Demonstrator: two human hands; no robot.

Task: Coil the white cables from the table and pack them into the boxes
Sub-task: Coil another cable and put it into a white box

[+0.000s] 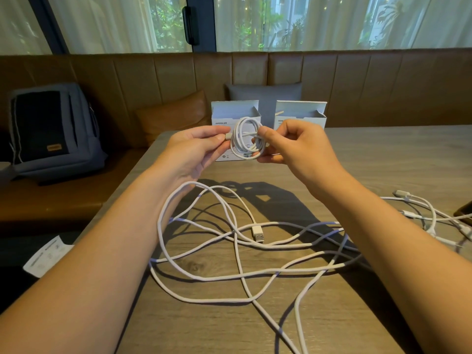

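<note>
- Head view: a small coil of white cable [246, 138] is held up between both hands, above the far part of the wooden table [383, 159].
- The left hand [196, 149] is pinched on the cable's connector end [228, 136], just to the left of the coil; thumb and fingertips are closed on it.
- The right hand [293, 144] is curled on the coil's right side, with the loops clamped between thumb and fingers.
- The coil's plane is turned roughly toward the camera, and the free end runs sideways across it, so the last wrap is judged to be under way.
- Two open white boxes [236, 116] are stood directly beyond the hands. The left one lies straight behind the coil; the right box [301, 113] sits behind the right hand's knuckles.
- The left box is judged the nearer target: a short forward reach by either hand would suffice, with the coil tipped to fit the opening.
- A long loose white cable [229, 251] is sprawled on the table below and nearer than both hands, its USB plug [257, 233] lying between the forearms.
- More white cables [429, 215] lie beyond the right forearm.
</note>
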